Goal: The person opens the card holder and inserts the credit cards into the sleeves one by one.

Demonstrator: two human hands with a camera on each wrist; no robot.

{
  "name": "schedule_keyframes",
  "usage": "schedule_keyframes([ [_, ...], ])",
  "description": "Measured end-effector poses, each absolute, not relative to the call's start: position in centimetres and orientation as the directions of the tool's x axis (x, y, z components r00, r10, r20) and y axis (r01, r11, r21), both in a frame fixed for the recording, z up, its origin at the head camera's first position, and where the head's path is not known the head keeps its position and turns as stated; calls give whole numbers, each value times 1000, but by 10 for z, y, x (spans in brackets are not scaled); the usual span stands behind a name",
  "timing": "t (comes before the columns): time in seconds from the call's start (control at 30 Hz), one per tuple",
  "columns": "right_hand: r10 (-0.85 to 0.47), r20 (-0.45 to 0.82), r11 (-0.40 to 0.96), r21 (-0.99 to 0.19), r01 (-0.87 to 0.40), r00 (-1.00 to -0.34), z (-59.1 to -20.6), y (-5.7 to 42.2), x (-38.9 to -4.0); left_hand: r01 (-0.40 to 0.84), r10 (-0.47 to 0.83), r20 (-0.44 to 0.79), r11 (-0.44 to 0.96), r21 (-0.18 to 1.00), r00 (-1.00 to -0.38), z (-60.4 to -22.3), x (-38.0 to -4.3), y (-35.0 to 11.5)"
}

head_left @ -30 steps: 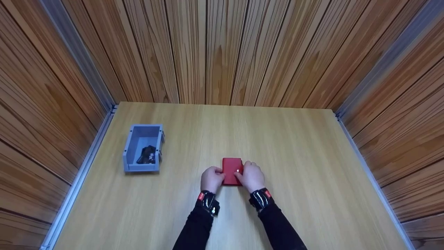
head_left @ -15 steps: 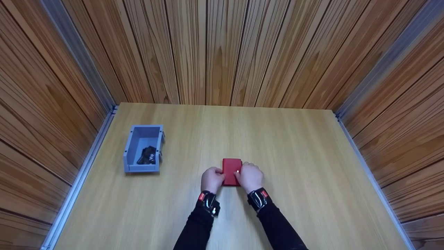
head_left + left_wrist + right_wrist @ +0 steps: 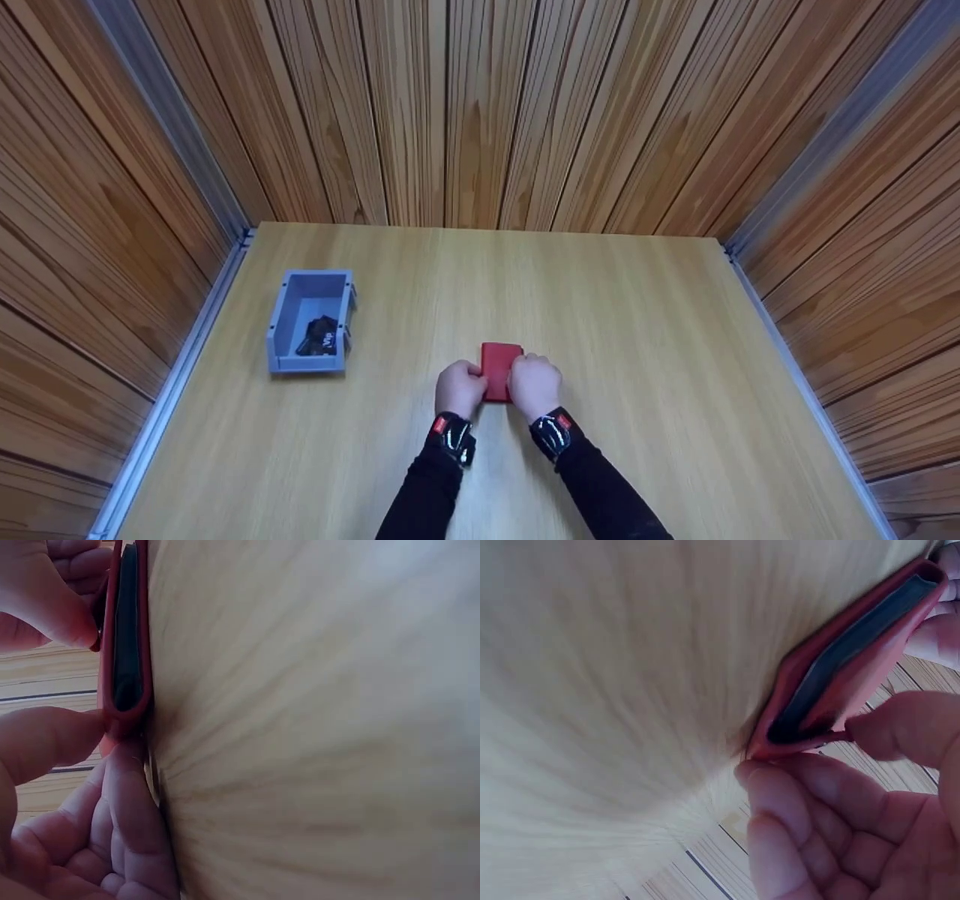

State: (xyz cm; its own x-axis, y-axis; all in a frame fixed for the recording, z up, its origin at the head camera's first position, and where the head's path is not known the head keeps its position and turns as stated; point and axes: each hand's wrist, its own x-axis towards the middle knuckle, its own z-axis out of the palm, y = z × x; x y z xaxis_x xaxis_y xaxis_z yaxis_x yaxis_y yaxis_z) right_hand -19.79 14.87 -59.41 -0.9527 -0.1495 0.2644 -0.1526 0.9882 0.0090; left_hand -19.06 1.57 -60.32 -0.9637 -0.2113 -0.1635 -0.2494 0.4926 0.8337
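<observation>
A small red wallet (image 3: 496, 367) lies on the table between both hands, its dark inner layers (image 3: 129, 630) showing at the near end in both wrist views. At its left edge, the left hand (image 3: 459, 388) pinches the rounded fold between thumb and fingers. Over the right edge, the right hand (image 3: 535, 385) holds a thin red flap (image 3: 831, 739) with its thumb, while its curled fingers lie under the wallet's corner. In the right wrist view, that side of the cover gapes a little from the dark layers. The right hand hides the wallet's right edge in the head view.
A grey-blue plastic bin (image 3: 306, 364) stands on the left of the wooden table (image 3: 637, 315), with black packets (image 3: 319, 336) inside, one with white lettering. Wood-plank walls (image 3: 480, 112) with metal corner rails enclose the table at the back and sides.
The right hand has shifted slightly left and turned over the wallet's right side, covering the shiny snap and thumb seen earlier. The left hand and the wallet stay nearly in place.
</observation>
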Motion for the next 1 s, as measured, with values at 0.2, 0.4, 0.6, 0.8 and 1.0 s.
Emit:
schedule_keyframes([
  [0.2, -167, 290, 984, -16, -180, -942, -595, 151, -198, -257, -213, -172, 489, 833, -962, -603, -191, 16],
  [0.4, -183, 353, 977, -38, -209, -918, -600, 156, -200, -255, -206, -173, 496, 830, -963, -603, -192, 15],
  [0.6, -187, 393, 971, -66, -230, -900, -602, 159, -199, -251, -208, -166, 505, 826, -964, -605, -193, 15],
  [0.8, -174, 352, 967, -115, -227, -920, -601, 162, -199, -250, -201, -170, 501, 828, -965, -604, -192, 16],
  [1.0, -177, 369, 954, -163, -251, -913, -599, 165, -200, -238, -195, -159, 503, 831, -968, -604, -193, 16],
])
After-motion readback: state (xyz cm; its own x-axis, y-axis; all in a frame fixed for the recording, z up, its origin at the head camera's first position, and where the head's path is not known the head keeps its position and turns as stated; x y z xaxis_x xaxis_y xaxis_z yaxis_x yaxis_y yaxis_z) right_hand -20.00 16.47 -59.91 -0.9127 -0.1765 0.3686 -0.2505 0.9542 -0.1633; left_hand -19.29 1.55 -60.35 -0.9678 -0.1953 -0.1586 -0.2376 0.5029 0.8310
